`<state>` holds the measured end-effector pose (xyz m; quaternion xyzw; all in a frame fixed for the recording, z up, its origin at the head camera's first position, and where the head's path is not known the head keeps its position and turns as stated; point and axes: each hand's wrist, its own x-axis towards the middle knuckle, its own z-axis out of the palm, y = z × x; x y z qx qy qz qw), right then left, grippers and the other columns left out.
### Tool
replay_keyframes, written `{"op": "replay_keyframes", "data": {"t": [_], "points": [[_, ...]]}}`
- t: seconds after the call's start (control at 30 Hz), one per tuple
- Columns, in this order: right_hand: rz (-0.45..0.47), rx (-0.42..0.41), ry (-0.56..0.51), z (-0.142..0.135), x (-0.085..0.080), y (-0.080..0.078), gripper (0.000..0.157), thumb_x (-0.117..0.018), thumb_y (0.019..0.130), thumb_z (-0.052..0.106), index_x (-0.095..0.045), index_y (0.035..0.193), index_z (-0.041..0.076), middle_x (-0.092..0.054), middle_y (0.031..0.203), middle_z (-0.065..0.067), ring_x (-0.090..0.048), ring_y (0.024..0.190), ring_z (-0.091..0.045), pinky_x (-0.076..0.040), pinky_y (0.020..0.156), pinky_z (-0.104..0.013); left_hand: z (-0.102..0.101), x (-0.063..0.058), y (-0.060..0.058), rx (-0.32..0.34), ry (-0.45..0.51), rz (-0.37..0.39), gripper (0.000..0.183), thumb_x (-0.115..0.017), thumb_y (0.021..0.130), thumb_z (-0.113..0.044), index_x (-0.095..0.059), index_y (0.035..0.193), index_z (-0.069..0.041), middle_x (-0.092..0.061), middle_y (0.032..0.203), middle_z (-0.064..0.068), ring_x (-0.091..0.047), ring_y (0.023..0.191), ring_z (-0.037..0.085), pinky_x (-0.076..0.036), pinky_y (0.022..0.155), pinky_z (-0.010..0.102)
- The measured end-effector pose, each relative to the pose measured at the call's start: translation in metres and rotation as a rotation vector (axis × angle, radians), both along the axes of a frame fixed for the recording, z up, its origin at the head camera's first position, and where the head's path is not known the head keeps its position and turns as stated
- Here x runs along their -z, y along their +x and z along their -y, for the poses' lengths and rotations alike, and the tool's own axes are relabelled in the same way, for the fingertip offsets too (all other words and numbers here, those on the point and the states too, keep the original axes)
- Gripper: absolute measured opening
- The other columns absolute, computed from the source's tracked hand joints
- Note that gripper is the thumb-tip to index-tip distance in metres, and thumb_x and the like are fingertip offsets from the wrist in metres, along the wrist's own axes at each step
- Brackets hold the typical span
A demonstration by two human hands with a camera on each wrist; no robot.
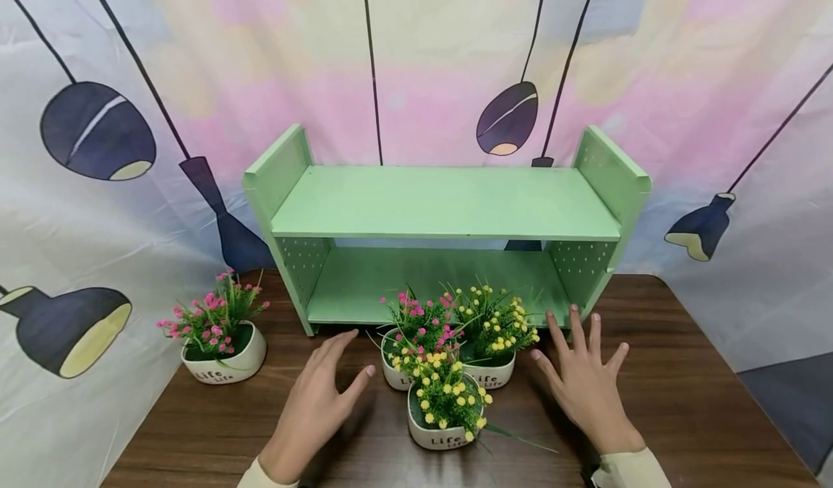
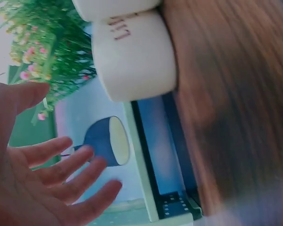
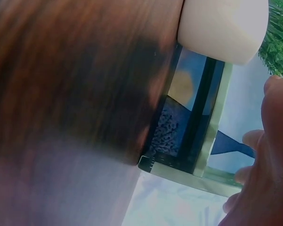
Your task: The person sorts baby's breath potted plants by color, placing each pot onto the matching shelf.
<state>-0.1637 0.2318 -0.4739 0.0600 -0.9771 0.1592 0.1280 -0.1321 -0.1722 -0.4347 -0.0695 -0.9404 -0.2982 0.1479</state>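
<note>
Three small potted flower plants stand close together in front of the shelf: a yellow-flowered pot nearest me, a pink-flowered pot behind it to the left, and another yellow-flowered pot behind to the right. Each white pot bears the word "Life". My left hand hovers left of this group, thumb and fingers spread, holding nothing. On the group's other side, my right hand is spread with fingers extended toward the shelf, also holding nothing. White pots show beyond the left palm in the left wrist view.
A green two-tier shelf stands at the back of the dark wooden table. Another pink-flowered pot sits at the table's left side. Behind hangs a fabric backdrop printed with lamps.
</note>
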Motion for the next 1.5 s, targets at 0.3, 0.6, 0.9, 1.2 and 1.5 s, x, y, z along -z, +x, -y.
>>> {"op": "replay_keyframes", "data": {"t": [0.3,0.6,0.9,1.2,1.5], "points": [[0.000,0.004,-0.009,-0.001,0.000,0.002,0.074,-0.047,0.110,0.055,-0.028,0.168,0.014,-0.006,0.175,-0.025,0.007,0.157,-0.055,0.005,0.103,-0.093,-0.012,-0.011,0.015,0.137,0.228,0.146,0.013,-0.083,0.093,-0.019,-0.071,0.092,-0.022,-0.065,0.081,-0.014,-0.062,0.075,0.003,-0.057,0.071,0.026],[-0.005,0.004,-0.008,-0.001,0.001,0.000,0.073,-0.047,0.110,0.054,-0.028,0.168,0.014,-0.005,0.175,-0.025,0.005,0.157,-0.056,0.004,0.103,-0.093,-0.022,0.001,0.027,0.451,0.224,0.124,0.006,-0.080,0.097,-0.024,-0.075,0.097,-0.027,-0.066,0.090,-0.018,-0.062,0.079,-0.002,-0.056,0.069,0.025],[-0.029,-0.001,-0.009,0.001,0.001,0.000,0.071,-0.048,0.111,0.052,-0.030,0.167,0.013,-0.007,0.174,-0.026,0.003,0.156,-0.058,0.003,0.103,-0.093,-0.036,0.010,0.031,0.560,0.119,0.154,0.014,-0.079,0.097,-0.024,-0.076,0.110,-0.023,-0.067,0.105,-0.014,-0.061,0.085,-0.004,-0.055,0.071,0.024],[-0.016,-0.016,-0.010,0.000,0.000,-0.002,0.072,-0.048,0.110,0.052,-0.032,0.166,0.011,-0.007,0.174,-0.027,0.005,0.157,-0.056,0.005,0.104,-0.092,-0.045,0.012,0.034,0.578,-0.002,0.124,0.012,-0.079,0.097,-0.025,-0.074,0.107,-0.020,-0.063,0.102,-0.013,-0.056,0.079,-0.007,-0.049,0.064,0.019],[-0.024,-0.034,-0.006,-0.001,-0.001,-0.004,0.070,-0.046,0.111,0.052,-0.033,0.166,0.010,-0.007,0.173,-0.028,0.005,0.157,-0.057,0.004,0.104,-0.093,-0.050,0.012,0.031,0.557,-0.042,0.131,0.006,-0.078,0.098,-0.026,-0.074,0.102,-0.022,-0.059,0.097,-0.015,-0.055,0.075,-0.006,-0.049,0.062,0.019]]}}
